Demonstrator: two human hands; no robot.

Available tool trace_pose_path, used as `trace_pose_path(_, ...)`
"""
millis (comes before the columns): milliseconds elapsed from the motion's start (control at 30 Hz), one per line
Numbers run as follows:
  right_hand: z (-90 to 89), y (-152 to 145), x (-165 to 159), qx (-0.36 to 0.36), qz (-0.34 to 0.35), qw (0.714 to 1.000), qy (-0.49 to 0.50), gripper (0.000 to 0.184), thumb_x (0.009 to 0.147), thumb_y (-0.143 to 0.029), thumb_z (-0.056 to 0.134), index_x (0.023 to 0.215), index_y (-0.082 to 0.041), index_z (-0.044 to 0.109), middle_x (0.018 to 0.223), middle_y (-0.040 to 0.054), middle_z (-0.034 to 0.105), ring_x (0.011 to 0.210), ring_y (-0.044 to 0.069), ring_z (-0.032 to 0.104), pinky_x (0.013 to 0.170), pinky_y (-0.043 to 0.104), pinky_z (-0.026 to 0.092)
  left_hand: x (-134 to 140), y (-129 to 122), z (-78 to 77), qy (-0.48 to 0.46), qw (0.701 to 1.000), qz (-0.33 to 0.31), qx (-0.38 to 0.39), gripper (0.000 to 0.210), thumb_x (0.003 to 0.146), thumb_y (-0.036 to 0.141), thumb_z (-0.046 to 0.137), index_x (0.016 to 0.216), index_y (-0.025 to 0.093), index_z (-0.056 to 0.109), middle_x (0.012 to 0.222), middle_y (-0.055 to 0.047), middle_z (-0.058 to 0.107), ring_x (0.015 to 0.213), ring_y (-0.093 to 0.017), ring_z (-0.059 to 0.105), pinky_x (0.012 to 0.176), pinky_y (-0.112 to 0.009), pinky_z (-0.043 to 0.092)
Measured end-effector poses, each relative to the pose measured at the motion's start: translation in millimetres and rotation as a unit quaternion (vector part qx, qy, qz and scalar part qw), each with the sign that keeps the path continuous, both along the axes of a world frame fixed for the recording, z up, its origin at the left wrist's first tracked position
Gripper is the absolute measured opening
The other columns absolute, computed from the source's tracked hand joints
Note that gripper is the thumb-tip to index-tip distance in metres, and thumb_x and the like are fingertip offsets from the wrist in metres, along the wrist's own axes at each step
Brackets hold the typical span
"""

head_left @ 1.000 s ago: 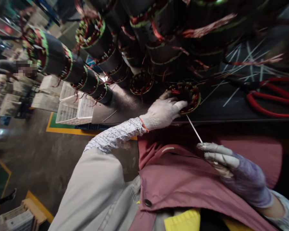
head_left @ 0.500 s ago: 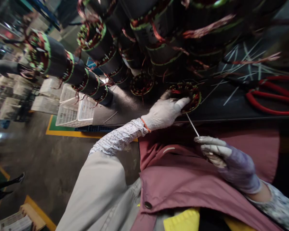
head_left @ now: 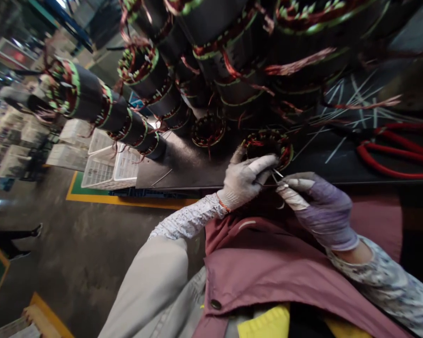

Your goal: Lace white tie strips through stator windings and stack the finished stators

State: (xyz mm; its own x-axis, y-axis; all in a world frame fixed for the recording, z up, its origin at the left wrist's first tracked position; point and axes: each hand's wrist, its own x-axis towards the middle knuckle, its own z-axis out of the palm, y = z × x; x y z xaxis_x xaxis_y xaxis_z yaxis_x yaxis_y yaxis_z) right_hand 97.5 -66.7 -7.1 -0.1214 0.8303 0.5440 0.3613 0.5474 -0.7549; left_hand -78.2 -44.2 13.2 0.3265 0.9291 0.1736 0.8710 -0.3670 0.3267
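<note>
Since the earlier view, your right hand (head_left: 319, 206) has come up and in, from well short of the bench to just beside the wound ring; your left hand (head_left: 245, 178) has shifted only slightly at the ring.

Largest first: the dark bench (head_left: 186, 164) runs across in front of you, carrying columns of stacked stator cores (head_left: 91, 91) with copper leads sticking out. Near its front edge lies the wound ring (head_left: 268, 136) you are working on, its coil-edged opening facing up towards you, in front of those columns.

Your left hand lies over the ring's near left part, thumb and forefinger spread apart on its rim. Part of its fingers is hidden, so you cannot tell whether it clasps the ring or merely steadies it.

Your right hand is drawn closed, thumb and forefinger pinching a thin white strip (head_left: 278, 173) at the near rim, close to your left fingertips. Off to the right are red-handled shears (head_left: 402, 174), with loose strips (head_left: 335, 150) scattered beside and behind them.

The step in hand looks like working the strip at the windings. The next move seems to call for a still ring and a firm pinch close to the rim; where the strip's far end sits is too small to tell.
</note>
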Motion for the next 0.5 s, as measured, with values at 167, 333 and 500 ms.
trace_pose_path(167,4.7,20.4,-5.5,-0.001,-0.018,0.996,-0.088,0.024,0.090,-0.037,0.061,0.082,-0.018,0.070,0.076,0.0054,0.071,0.068,0.016,0.068,0.062,0.025,0.053,-5.9,5.0,-7.1,-0.027,0.998,-0.047,0.023,0.029,0.100,0.026,0.047,0.118,0.031,0.070,0.119,0.001,0.074,0.117,-0.011,0.066,0.127,-0.042,0.019)
trace_pose_path(333,0.9,20.9,-4.8,0.034,-0.001,0.993,-0.115,0.026,0.091,-0.038,0.060,0.078,-0.017,0.068,0.071,0.0045,0.069,0.061,0.014,0.064,0.056,0.023,0.048,-8.0,6.8,-10.7,-0.029,0.998,-0.058,0.020,0.029,0.100,0.025,0.048,0.117,0.031,0.070,0.118,-0.001,0.074,0.116,-0.012,0.067,0.125,-0.044,0.021)
trace_pose_path(500,2.4,23.8,-6.8,0.006,-0.014,0.992,-0.127,0.027,0.090,-0.039,0.058,0.079,-0.018,0.070,0.073,0.0049,0.070,0.065,0.015,0.065,0.060,0.025,0.050,-7.0,6.1,-6.5,-0.023,0.998,-0.057,0.013,0.032,0.101,0.024,0.045,0.121,0.031,0.069,0.121,0.000,0.073,0.119,-0.012,0.065,0.121,-0.041,0.030)
